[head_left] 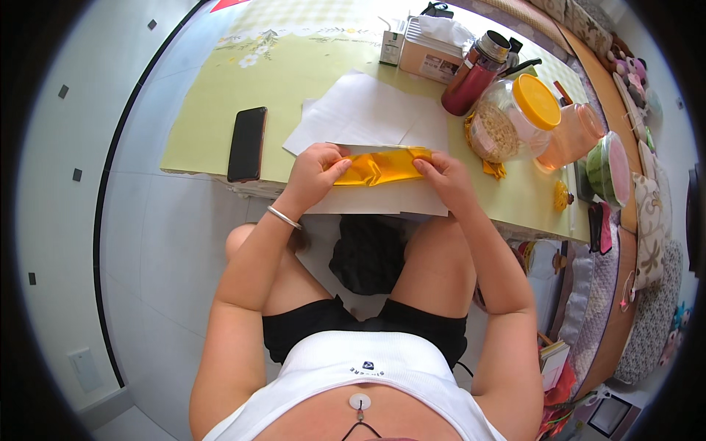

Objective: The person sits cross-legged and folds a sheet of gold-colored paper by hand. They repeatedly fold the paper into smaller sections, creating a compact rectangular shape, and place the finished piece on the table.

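Note:
A strip of shiny gold foil (pixel 382 167) stretches between my two hands over the near edge of the table. My left hand (pixel 318 173) pinches its left end between thumb and fingers, with a bracelet on that wrist. At the other end, my right hand (pixel 443 178) grips the foil the same way, thumb on top. The foil is creased near its middle. Beneath it lie white paper sheets (pixel 360 110), partly covered by the foil and my hands.
A black phone (pixel 247 144) lies left on the green table cover (pixel 198 140). To the right stand a tissue box (pixel 432 55), a red thermos (pixel 474 73), a yellow-lidded jar (pixel 507 121), a pink plastic jar (pixel 573 136) and a watermelon-patterned container (pixel 607 169). A small gold tassel-like piece (pixel 562 196) sits near the right edge.

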### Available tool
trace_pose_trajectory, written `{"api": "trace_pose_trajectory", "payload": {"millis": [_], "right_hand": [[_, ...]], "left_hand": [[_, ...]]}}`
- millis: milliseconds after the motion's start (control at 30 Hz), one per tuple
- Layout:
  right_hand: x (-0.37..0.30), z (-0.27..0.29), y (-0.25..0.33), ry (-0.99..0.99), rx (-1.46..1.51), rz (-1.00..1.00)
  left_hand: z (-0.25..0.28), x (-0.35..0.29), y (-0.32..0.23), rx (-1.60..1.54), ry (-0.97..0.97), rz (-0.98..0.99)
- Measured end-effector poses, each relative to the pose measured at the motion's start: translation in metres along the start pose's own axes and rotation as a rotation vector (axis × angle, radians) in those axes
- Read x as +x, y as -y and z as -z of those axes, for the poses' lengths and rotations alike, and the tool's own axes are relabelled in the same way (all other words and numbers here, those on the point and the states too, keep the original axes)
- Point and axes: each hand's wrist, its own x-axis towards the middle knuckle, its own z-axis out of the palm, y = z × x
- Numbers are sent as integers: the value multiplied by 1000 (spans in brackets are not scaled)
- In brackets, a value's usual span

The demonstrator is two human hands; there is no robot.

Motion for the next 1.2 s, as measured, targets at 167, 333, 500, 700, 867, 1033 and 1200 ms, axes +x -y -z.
{"api": "trace_pose_trajectory", "payload": {"millis": [167,333,500,700,867,1033,1200], "right_hand": [[7,-22,-19,-319,-247,252],[8,-35,-22,-440,-427,256],[9,-38,-21,-460,-461,243],[10,-40,-22,-481,-504,258],[9,-42,-25,-502,-541,251],[9,-43,-24,-500,-548,241],[10,-44,-26,-499,-570,245]], "left_hand": [[-13,13,1,241,-150,-3],[-21,16,3,420,-185,-21],[-25,18,-2,480,-198,-14],[-29,17,-2,561,-250,-67],[-31,24,-16,720,-363,-430],[-23,18,3,683,12,-379],[-36,-11,-18,668,90,-384]]}}
